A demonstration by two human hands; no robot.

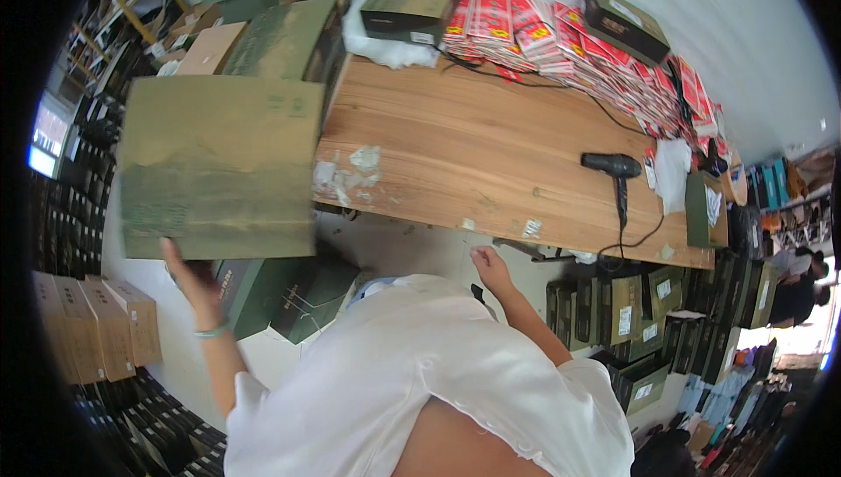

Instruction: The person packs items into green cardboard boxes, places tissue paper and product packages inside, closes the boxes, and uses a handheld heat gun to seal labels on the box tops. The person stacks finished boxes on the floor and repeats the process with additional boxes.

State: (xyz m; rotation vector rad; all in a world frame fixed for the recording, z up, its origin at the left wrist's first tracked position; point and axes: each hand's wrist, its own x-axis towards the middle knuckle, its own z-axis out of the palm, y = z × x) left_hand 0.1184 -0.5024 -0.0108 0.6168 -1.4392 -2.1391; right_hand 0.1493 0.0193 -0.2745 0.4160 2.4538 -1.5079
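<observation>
Your left hand (194,282), blurred, meets the lower edge of the large olive-green cardboard box (219,166), left of the brown wood-grain desk (438,135); you cannot tell whether that grip is closed on it. Your right hand (492,267) is empty, its grip loose with fingers partly bent, just beside the desk's front edge, well apart from the box.
</observation>
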